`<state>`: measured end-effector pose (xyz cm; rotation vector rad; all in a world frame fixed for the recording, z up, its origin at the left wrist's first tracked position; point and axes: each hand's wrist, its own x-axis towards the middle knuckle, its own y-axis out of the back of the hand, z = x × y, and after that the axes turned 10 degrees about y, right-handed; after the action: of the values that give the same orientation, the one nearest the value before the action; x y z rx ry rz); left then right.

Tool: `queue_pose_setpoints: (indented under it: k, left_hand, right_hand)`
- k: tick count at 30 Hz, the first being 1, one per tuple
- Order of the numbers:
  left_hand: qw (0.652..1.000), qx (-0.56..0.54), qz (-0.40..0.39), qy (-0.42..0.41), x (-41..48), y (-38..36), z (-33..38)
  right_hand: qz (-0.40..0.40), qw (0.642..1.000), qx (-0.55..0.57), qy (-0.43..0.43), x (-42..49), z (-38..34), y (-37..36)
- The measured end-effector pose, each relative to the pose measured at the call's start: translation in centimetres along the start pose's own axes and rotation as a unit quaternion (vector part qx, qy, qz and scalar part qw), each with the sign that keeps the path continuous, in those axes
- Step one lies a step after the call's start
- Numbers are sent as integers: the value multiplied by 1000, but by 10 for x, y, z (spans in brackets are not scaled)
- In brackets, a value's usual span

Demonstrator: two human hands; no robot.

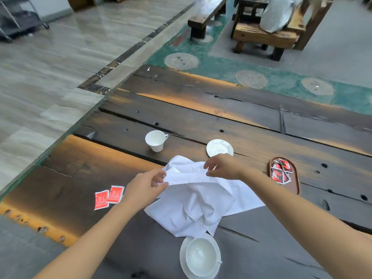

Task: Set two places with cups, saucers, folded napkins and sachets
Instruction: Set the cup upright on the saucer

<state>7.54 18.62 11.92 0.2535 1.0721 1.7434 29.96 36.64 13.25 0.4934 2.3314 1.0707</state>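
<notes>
A white cloth napkin [193, 200] lies rumpled on the dark wooden table [201, 117]. My left hand [145, 188] pinches its upper left edge and my right hand [223, 167] pinches its upper edge, lifting it slightly. Near the front a white cup [200, 257] sits on a saucer [184, 258]; the napkin's lower corner overlaps that saucer. Farther off stands a lone white cup [156, 140], with a bare saucer [219, 148] to its right. Two red sachets [108, 196] lie left of my left hand.
A brown oval tray [295, 182] with several red sachets sits to the right. The table's left edge runs diagonally beside a tiled floor. Wooden benches [261, 35] stand across the green-bordered floor strip behind the table.
</notes>
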Motion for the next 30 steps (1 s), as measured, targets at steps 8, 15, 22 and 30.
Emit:
queue_pose_setpoints:
  k: [8,15,22,30]
  left_hand:
    - [997,79,17,-11,101,50,-18]
    - [991,132,17,-7,174,59,-40]
    - [995,100,-21,23,227,51,-60]
    - [994,13,-60,94,263,34,-69]
  right_hand:
    - [42,996,-73,-17,100,-27,14]
    - [53,992,-111,-33,182,-25,8]
    - [34,994,-77,-69,241,-12,-8]
    - [42,993,0,-111,279,3,-25]
